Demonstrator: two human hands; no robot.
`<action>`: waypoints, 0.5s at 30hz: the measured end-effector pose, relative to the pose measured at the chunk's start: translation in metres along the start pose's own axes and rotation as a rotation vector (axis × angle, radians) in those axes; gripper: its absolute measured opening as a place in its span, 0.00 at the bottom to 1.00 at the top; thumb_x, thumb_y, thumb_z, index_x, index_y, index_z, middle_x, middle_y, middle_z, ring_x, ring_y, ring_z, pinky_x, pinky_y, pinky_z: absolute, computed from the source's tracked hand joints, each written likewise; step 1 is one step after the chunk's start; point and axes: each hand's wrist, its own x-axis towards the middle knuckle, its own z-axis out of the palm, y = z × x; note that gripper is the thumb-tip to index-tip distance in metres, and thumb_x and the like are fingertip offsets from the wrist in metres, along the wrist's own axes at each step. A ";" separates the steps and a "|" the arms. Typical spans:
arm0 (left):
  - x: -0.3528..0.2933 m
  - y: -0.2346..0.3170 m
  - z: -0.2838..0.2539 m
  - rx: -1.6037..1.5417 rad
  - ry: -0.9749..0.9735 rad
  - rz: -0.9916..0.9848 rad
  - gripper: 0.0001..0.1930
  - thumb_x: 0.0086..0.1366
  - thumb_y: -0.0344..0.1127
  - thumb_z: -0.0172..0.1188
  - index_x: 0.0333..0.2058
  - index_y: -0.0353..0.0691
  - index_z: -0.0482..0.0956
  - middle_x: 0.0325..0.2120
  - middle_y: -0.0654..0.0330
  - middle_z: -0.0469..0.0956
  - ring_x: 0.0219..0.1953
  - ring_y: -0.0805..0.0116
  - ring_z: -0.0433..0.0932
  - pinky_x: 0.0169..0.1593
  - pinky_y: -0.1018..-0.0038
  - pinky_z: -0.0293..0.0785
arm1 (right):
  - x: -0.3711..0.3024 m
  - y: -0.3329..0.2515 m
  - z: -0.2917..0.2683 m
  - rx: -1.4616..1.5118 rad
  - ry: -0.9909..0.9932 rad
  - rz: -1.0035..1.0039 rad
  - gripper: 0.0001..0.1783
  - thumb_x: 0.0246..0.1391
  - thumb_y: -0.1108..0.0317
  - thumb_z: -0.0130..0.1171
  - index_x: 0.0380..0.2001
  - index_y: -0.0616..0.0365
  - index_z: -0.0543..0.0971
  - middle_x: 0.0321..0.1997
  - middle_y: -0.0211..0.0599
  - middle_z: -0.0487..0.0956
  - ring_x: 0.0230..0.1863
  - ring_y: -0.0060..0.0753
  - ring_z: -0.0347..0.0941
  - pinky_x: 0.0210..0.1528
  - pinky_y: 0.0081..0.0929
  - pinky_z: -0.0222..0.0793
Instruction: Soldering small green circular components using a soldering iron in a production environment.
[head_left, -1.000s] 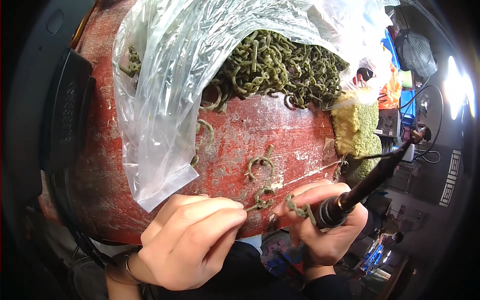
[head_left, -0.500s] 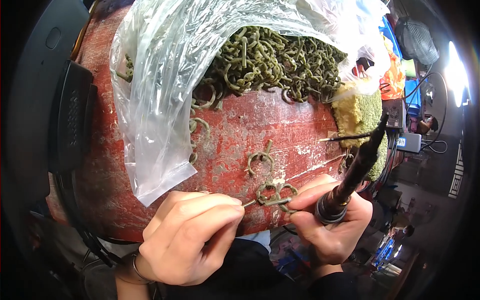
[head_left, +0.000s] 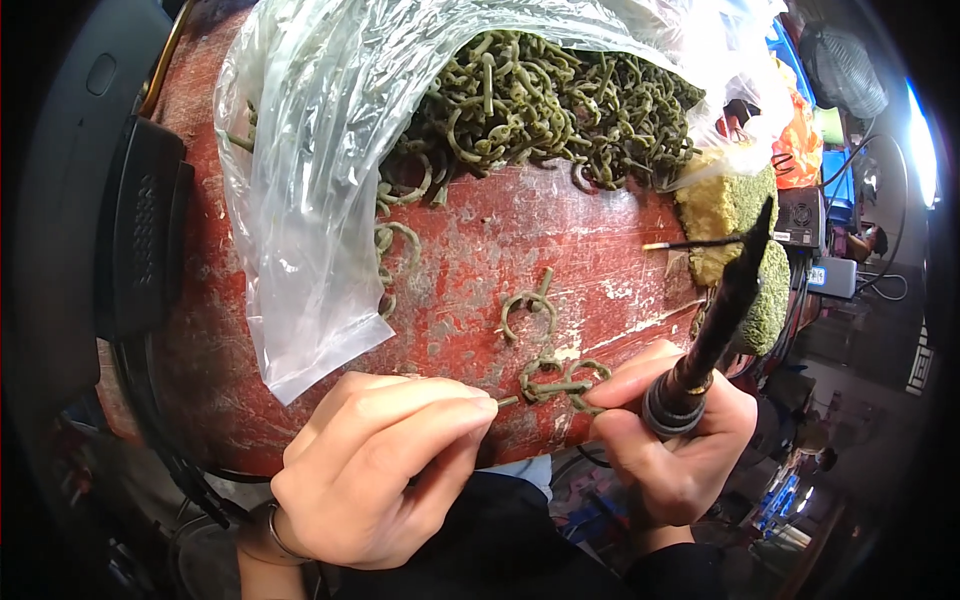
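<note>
My left hand (head_left: 375,465) is closed in a pinch on a short thin greenish stick (head_left: 508,401), whose end points at a pair of green rings (head_left: 545,385) joined by a short bar. My right hand (head_left: 680,440) pinches the near edge of these rings between thumb and forefinger. It also holds a dark, tapered pen-like tool (head_left: 725,310), which slants up and away from the ridged collar near my knuckles. Just beyond the rings, a single green ring with a stem (head_left: 528,315) lies on the worn red table (head_left: 460,270).
A clear plastic bag (head_left: 320,200) spreads over the far left table, with a heap of green ring pieces (head_left: 520,100) at its opening. Yellow-green sponges (head_left: 735,200) stand at the right edge, near a thin brush (head_left: 690,243). A black device (head_left: 145,230) stands at left.
The whole view has shifted slightly. The joined rings and their bar have tilted a little in my right fingers, and the stick's end shows a small gap from them.
</note>
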 end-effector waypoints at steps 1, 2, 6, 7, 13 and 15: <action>0.000 0.000 0.000 -0.007 -0.007 -0.017 0.12 0.43 0.16 0.60 0.29 0.34 0.74 0.25 0.54 0.76 0.26 0.65 0.75 0.31 0.76 0.71 | 0.000 0.002 0.001 0.004 -0.001 0.001 0.11 0.35 0.83 0.63 0.26 0.68 0.75 0.26 0.40 0.76 0.27 0.26 0.72 0.30 0.19 0.67; 0.000 0.000 -0.001 -0.012 -0.016 -0.035 0.12 0.43 0.16 0.60 0.29 0.34 0.75 0.24 0.54 0.76 0.26 0.66 0.75 0.30 0.77 0.71 | -0.001 0.004 0.002 -0.003 0.046 -0.010 0.10 0.35 0.83 0.62 0.26 0.67 0.75 0.25 0.40 0.76 0.27 0.25 0.72 0.30 0.19 0.66; 0.002 0.002 -0.002 -0.040 -0.024 -0.045 0.11 0.44 0.16 0.61 0.28 0.33 0.75 0.24 0.54 0.76 0.26 0.68 0.75 0.28 0.78 0.70 | 0.000 0.012 0.008 -0.094 0.224 -0.003 0.09 0.38 0.83 0.60 0.27 0.67 0.75 0.27 0.38 0.75 0.28 0.23 0.71 0.31 0.17 0.65; 0.001 0.004 -0.002 -0.065 -0.011 -0.074 0.10 0.45 0.17 0.60 0.28 0.33 0.76 0.24 0.54 0.76 0.25 0.68 0.75 0.28 0.79 0.70 | 0.000 0.017 0.010 -0.081 0.249 0.013 0.09 0.40 0.83 0.60 0.29 0.68 0.75 0.28 0.37 0.75 0.29 0.21 0.70 0.32 0.17 0.65; 0.003 0.002 -0.002 -0.126 -0.028 -0.085 0.08 0.46 0.17 0.60 0.28 0.33 0.76 0.23 0.55 0.76 0.25 0.70 0.75 0.27 0.80 0.70 | 0.000 0.024 0.010 -0.057 0.300 0.058 0.10 0.42 0.83 0.58 0.32 0.70 0.74 0.30 0.35 0.75 0.32 0.18 0.70 0.36 0.15 0.66; 0.003 0.004 -0.003 -0.127 -0.044 -0.090 0.08 0.46 0.17 0.60 0.27 0.33 0.76 0.23 0.55 0.76 0.25 0.70 0.75 0.27 0.80 0.70 | -0.002 0.023 0.011 -0.049 0.316 0.074 0.11 0.42 0.84 0.58 0.33 0.70 0.74 0.30 0.35 0.75 0.32 0.18 0.70 0.36 0.15 0.66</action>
